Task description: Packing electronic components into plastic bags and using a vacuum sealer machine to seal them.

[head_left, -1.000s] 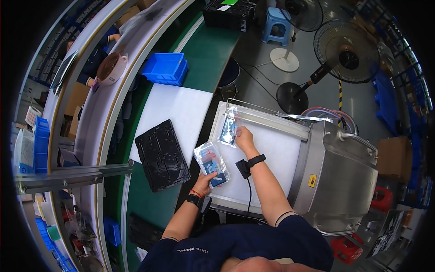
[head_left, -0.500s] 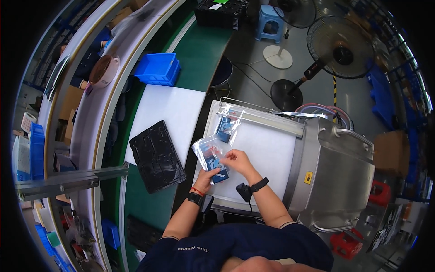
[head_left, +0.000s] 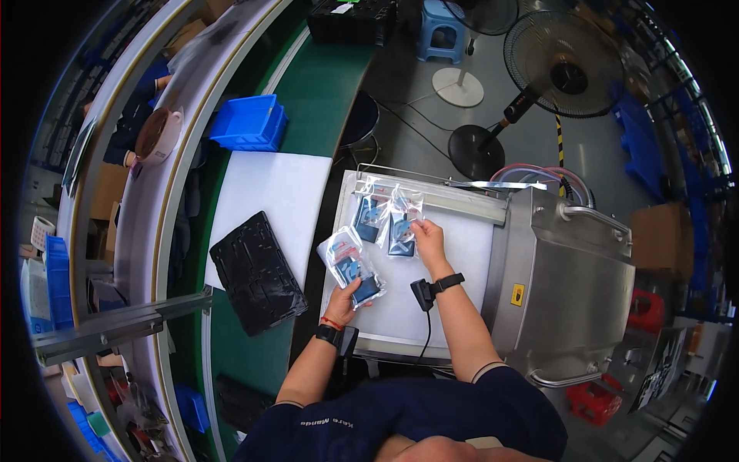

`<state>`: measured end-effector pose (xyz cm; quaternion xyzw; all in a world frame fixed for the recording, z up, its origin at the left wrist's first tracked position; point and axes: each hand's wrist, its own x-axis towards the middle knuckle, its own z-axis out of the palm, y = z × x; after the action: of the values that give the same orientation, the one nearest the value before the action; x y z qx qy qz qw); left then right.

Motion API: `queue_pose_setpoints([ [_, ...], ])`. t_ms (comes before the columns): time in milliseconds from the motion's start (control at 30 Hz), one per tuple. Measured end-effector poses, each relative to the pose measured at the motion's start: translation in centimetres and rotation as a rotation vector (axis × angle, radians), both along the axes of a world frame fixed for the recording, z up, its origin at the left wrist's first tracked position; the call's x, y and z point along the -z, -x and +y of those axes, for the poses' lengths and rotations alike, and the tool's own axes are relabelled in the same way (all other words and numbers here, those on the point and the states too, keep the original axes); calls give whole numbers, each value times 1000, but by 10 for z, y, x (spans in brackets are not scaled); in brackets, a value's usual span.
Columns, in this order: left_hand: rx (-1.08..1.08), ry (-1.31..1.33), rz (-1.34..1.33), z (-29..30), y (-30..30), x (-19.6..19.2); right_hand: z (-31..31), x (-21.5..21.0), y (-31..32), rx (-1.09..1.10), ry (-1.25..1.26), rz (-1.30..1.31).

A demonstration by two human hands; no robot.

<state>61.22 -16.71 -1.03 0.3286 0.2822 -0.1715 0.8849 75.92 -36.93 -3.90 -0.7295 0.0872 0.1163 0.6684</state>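
Observation:
My left hand (head_left: pixel 340 305) grips a clear plastic bag (head_left: pixel 351 262) by its lower end; inside it is a flat blue-and-dark item with some red print. Whether it is one bag or several stacked, I cannot tell. My right hand (head_left: pixel 429 243) pinches the edge of a second clear bag (head_left: pixel 401 235) with a similar blue item. That bag is at the white bed (head_left: pixel 431 296) of a stainless steel machine. Beside it, to the left, lies another such bag (head_left: pixel 369 217), its upper end toward the bar (head_left: pixel 462 204) along the bed's far edge.
The machine's domed steel lid (head_left: pixel 573 277) stands to the right. On the green bench (head_left: pixel 327 92) at left are a black plastic tray (head_left: pixel 258 273), a white sheet (head_left: pixel 269 185) and blue bins (head_left: pixel 250 123). Beyond the machine are a standing fan (head_left: pixel 477 152) and a blue stool (head_left: pixel 442 32).
My right hand has moved away from my left hand, up and to the right, with one bag now in it, next to the lying bag. My left hand keeps its hold.

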Motion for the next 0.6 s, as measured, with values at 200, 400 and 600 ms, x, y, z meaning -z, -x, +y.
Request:
queue_pose_setpoints([
  [200, -10, -10, 42, 3, 3, 3, 13, -2, -8, 86, 569, -266],
  [400, -13, -12, 28, 0, 1, 2, 12, -3, -11, 143, 646, -209],
  [600, -9, -9, 30, -1, -1, -2, 21, -20, -6, 278, 983, -409],
])
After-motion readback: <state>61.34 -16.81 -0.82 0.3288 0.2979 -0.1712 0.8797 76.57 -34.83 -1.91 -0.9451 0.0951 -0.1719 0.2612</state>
